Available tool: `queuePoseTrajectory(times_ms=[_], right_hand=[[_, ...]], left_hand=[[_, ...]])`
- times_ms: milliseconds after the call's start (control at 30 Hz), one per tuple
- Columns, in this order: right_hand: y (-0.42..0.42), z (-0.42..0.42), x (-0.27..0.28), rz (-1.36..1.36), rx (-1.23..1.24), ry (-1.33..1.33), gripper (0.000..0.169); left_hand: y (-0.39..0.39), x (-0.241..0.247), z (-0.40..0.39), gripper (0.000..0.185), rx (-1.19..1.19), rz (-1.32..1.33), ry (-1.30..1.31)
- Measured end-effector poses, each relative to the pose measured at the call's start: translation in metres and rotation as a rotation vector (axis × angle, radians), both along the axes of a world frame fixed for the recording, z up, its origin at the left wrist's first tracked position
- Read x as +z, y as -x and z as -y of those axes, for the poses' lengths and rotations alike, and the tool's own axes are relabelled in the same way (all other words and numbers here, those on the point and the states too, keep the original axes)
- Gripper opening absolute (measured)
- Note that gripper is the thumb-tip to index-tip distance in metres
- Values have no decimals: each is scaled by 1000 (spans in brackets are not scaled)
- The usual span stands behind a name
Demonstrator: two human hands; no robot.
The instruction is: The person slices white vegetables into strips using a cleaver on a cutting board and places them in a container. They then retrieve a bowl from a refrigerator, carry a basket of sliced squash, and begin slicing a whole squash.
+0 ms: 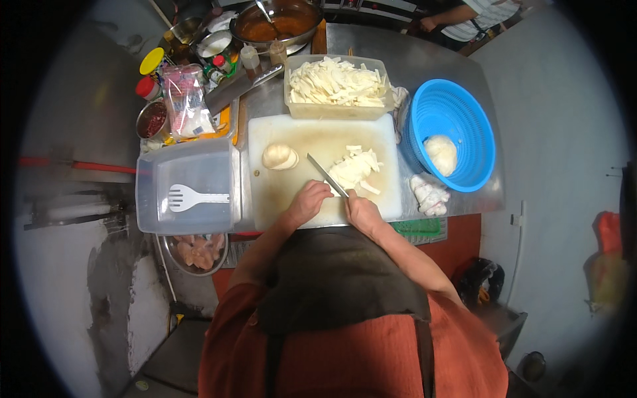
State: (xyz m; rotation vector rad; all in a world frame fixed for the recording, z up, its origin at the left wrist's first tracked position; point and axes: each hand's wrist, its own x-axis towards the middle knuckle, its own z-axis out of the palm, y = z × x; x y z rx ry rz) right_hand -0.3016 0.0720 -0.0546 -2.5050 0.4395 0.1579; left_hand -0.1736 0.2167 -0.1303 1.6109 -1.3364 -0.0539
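A white cutting board (278, 199) lies in front of me. My right hand (364, 211) grips the handle of a knife (323, 171), whose blade slants away to the upper left. Beside the blade, my left hand (311, 200) has its fingers bent, with the fingertips at a pale piece by the knife; whether they hold it is hard to tell. Cut pale vegetable strips (354, 169) are heaped just right of the blade. On the board's left part rests a peeled vegetable chunk with slices (279, 156). Behind the board, a plastic tub (328, 110) is heaped with more strips.
At right stands a blue colander (473, 124) holding a peeled vegetable (441, 155), with a crumpled cloth (429, 195) near it. A clear bin (149, 199) with a slotted spatula (186, 198) is at left. A cleaver (234, 89) lies behind. Another person (463, 22) stands at far right.
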Motion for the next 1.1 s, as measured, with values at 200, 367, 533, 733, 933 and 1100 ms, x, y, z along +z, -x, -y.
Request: queuePoseTrajectory(times_ms=[200, 367, 533, 733, 933, 1100], right_hand=[[-6, -7, 23, -31, 38, 49, 14], [-2, -3, 1, -24, 21, 26, 16], [2, -5, 3, 18, 1, 9, 18], [-1, -9, 28, -10, 37, 4, 18], [-2, -2, 6, -81, 46, 33, 18], [3, -9, 11, -59, 16, 15, 17]], left_hand=[[-3, 1, 2, 25, 39, 75, -7], [3, 1, 0, 24, 30, 30, 10], [-2, 0, 2, 25, 38, 26, 34], [2, -2, -1, 24, 45, 14, 33], [-3, 3, 2, 21, 67, 87, 44], [0, -5, 0, 21, 84, 30, 38]])
